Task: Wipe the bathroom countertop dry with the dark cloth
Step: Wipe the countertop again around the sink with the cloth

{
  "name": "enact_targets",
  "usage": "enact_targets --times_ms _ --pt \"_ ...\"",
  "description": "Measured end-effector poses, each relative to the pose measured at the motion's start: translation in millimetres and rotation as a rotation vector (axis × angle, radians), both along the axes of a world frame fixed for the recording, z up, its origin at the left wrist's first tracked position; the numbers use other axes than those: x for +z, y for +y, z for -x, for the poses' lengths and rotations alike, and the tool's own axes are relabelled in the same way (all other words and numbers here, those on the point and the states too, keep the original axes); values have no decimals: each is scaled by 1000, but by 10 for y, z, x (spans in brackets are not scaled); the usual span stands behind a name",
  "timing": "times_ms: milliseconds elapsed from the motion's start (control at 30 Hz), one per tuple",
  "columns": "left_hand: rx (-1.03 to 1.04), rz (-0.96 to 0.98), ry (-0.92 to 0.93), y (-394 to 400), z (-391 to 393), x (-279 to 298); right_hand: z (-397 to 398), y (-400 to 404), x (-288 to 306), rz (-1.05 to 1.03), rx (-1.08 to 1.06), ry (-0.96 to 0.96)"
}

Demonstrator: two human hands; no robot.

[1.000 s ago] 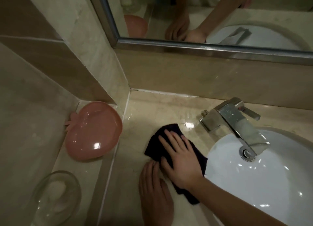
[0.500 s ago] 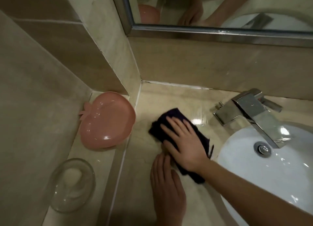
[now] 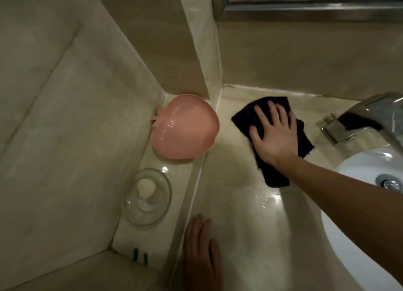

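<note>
Dark crumpled cloth [image 3: 303, 135] lies on the beige stone countertop [image 3: 235, 203] — right hand [image 3: 273, 135] presses it, fingers spread; left hand [image 3: 201, 253] rests flat, fingers straight.

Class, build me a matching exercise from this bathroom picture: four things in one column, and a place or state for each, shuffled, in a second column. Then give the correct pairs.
Things:
1. dark cloth
2. pink dish
3. glass dish
4. left hand

Places or states:
A. holds a pale bar of soap
B. flat on the countertop, near the bottom edge of the view
C. pressed under the right hand
D. on the side ledge, tucked into the wall corner

Pairs: 1-C, 2-D, 3-A, 4-B
</note>
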State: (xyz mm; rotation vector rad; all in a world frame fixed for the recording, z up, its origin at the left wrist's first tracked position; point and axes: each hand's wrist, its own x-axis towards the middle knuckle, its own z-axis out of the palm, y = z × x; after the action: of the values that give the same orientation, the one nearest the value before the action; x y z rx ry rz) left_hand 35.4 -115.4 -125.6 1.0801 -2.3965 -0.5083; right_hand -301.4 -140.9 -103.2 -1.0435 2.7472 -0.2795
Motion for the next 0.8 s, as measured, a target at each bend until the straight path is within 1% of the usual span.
enact_targets --times_ms 133,300,500,567,700,767,800 --pt "25 -128 7 54 29 53 -157 -161 -30 -20 -68 6" --pt "27 -207 0 75 -12 103 -510 -264 8 -15 -25 -10" --pt "52 -289 3 76 9 96 -1396 -127 -30 80 208 -45" --pt "69 -325 27 84 2 100 -1661 -29 -53 88 251 -64" --pt "76 -329 130 57 -4 167 -1945 161 -46 92 325 -85" --pt "75 -307 156 59 -23 224 -2025 329 -45 98 417 -118" --pt "72 -291 159 77 -46 257 -2063 439 -58 101 495 -134"
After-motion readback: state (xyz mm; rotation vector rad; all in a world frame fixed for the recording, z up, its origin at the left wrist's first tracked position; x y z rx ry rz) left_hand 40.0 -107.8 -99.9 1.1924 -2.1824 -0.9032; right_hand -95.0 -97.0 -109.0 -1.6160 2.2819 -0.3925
